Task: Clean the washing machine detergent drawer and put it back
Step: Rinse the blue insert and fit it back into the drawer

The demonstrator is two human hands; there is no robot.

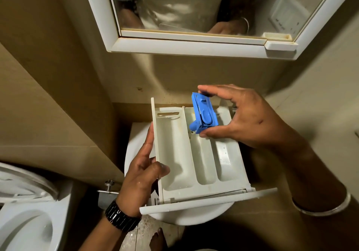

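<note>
Over the bathroom basin [136, 144], left hand [142, 175] grips the detergent drawer [194, 157]; right hand [242, 116] pinches its blue insert [204, 114] (wet fingers risk dropping it).

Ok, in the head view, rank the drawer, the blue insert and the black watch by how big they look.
1. Drawer, largest by far.
2. Blue insert.
3. Watch, looks close to the insert and is partly hidden, so the last two are unsure.
</note>
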